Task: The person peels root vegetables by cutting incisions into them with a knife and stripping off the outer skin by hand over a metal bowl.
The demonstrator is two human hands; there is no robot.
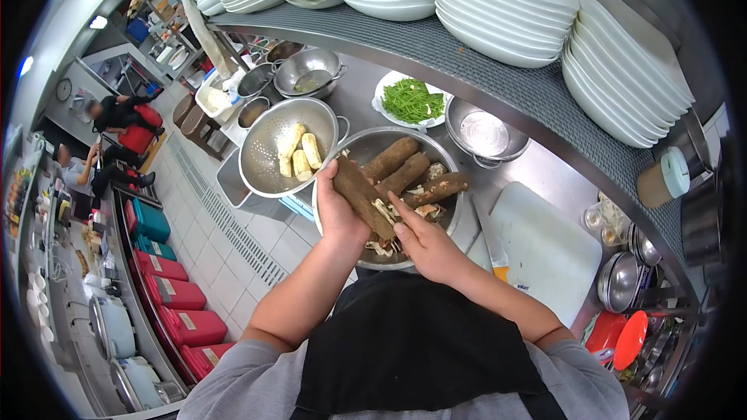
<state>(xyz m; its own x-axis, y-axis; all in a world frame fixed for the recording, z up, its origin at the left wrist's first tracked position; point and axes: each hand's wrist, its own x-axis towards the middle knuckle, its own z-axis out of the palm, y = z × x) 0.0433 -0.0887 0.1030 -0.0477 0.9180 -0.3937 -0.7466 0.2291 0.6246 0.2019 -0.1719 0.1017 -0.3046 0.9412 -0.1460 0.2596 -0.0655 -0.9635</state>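
My left hand (342, 210) is wrapped around a thick brown-skinned root (359, 193), tilted over a large metal bowl (325, 216). My right hand (426, 243) is at the root's lower end, index finger and thumb brought toward each other; a pale patch or small object shows at its fingertips, too small to name. Several more unpeeled brown roots (403, 173) lie in the bowl with pale and brown peelings (381, 247). Left of the bowl, a metal colander (257, 157) holds several peeled, pale yellow pieces (299, 162).
A white cutting board (545, 245) lies to the right, a knife (492, 239) along its left edge. Behind stand a plate of green vegetables (412, 101) and a metal pot (486, 132). A shelf (405, 50) with stacked white dishes (498, 4) overhangs. Two people (124, 120) sit far left.
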